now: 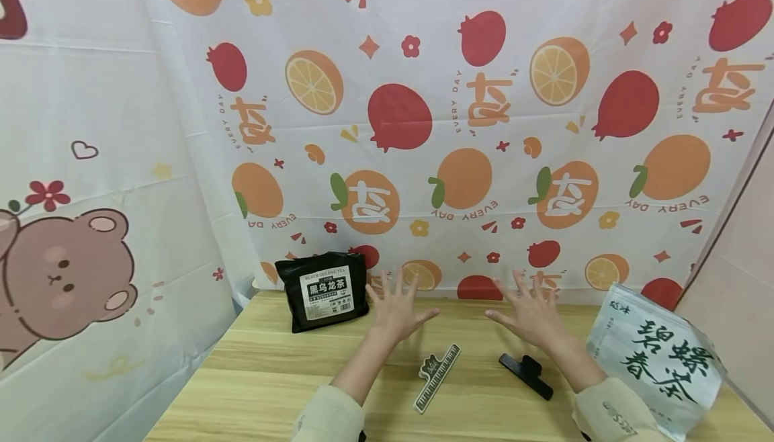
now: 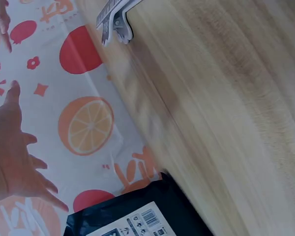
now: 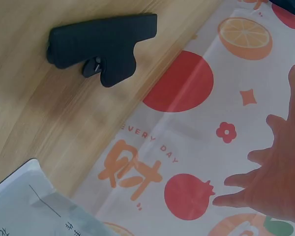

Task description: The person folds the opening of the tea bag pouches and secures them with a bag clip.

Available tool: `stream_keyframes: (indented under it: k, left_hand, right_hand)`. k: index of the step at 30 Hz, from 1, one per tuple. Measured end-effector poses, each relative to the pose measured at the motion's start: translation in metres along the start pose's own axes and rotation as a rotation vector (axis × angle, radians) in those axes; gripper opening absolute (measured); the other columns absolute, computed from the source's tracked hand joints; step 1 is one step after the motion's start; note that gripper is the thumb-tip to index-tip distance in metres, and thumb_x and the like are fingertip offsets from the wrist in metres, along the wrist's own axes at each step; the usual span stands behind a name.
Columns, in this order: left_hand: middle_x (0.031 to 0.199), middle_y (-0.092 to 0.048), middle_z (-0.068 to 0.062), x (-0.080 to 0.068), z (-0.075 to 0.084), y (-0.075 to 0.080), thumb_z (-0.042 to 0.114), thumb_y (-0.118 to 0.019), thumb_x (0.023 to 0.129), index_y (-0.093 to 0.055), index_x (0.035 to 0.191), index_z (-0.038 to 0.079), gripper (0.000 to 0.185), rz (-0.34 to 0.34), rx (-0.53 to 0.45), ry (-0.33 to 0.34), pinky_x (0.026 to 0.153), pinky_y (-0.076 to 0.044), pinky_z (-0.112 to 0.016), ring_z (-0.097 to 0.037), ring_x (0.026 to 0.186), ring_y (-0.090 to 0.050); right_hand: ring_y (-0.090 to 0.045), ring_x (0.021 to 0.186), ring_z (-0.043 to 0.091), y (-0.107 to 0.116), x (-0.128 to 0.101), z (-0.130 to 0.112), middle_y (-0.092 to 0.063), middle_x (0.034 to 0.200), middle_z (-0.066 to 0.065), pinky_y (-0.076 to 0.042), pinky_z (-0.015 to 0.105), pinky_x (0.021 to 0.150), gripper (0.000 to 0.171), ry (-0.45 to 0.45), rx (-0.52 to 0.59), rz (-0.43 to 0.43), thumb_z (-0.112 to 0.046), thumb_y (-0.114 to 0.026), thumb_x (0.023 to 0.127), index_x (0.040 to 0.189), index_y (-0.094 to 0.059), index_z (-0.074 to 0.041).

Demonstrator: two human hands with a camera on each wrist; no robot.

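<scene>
Forward-down head view, nearer wrist views, fruit-printed cloth (image 1: 447,129) shared

Gap between keyboard-patterned clip (image 1: 438,378) and black clip (image 1: 527,376); obstacles: black bag (image 1: 326,292) left, pale bag (image 1: 656,361) right.

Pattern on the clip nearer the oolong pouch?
Bag clip: black-and-white piano keys, clearest in the head view.

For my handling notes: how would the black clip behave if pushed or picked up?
The black clip is probably stiff, as its long edge looks straight. Its angular shape makes rolling unlikely. The smooth-looking surface might slip.
</scene>
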State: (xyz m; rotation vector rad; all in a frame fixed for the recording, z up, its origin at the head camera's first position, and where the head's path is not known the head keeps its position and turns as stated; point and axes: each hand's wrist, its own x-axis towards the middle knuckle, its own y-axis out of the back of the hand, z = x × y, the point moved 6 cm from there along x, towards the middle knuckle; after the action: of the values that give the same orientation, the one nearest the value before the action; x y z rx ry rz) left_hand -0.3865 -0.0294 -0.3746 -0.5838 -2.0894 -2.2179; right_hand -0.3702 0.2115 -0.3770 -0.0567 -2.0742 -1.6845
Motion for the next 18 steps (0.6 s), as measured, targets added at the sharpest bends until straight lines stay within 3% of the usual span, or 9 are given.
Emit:
stream_keyframes:
  k: [3,7,13,18]
  left_hand:
    - [0.148,-0.021,-0.015,-0.001,-0.005,0.0,0.074,-0.04,0.079,-0.031,0.145,0.023,0.083,0.015,-0.013,0.024,0.094,-0.014,-0.069,-0.047,0.131,-0.013]
    - [0.146,-0.025,-0.016,-0.003,-0.013,-0.001,0.069,-0.043,0.081,-0.033,0.144,0.019,0.081,0.046,-0.082,0.072,0.094,-0.016,-0.068,-0.047,0.129,-0.017]
    - [0.141,-0.031,-0.02,-0.01,-0.031,-0.002,0.054,-0.052,0.086,-0.039,0.139,0.009,0.07,0.1,-0.334,0.163,0.095,-0.019,-0.066,-0.048,0.128,-0.022]
    - [0.126,-0.044,-0.023,-0.018,-0.055,0.001,0.041,-0.058,0.088,-0.049,0.126,0.002,0.055,0.206,-0.541,0.275,0.092,-0.031,-0.059,-0.043,0.117,-0.039]
  right_hand:
    - [0.001,0.127,0.056,-0.001,0.0,-0.003,-0.017,0.146,0.025,0.004,0.074,0.087,0.075,-0.005,0.003,-0.011,-0.063,-0.051,0.082,0.141,-0.039,-0.019]
    - [-0.006,0.126,0.057,-0.004,0.001,-0.008,-0.018,0.146,0.024,-0.003,0.075,0.087,0.077,-0.011,0.007,-0.033,-0.065,-0.049,0.082,0.142,-0.037,-0.018]
    - [-0.018,0.122,0.059,-0.011,0.003,-0.021,-0.023,0.144,0.026,-0.011,0.071,0.092,0.075,0.009,0.013,-0.056,-0.06,-0.051,0.084,0.142,-0.036,-0.015]
    - [-0.021,0.12,0.06,-0.018,0.003,-0.036,-0.026,0.143,0.026,-0.013,0.07,0.093,0.071,0.02,0.072,-0.087,-0.056,-0.051,0.086,0.142,-0.036,-0.016]
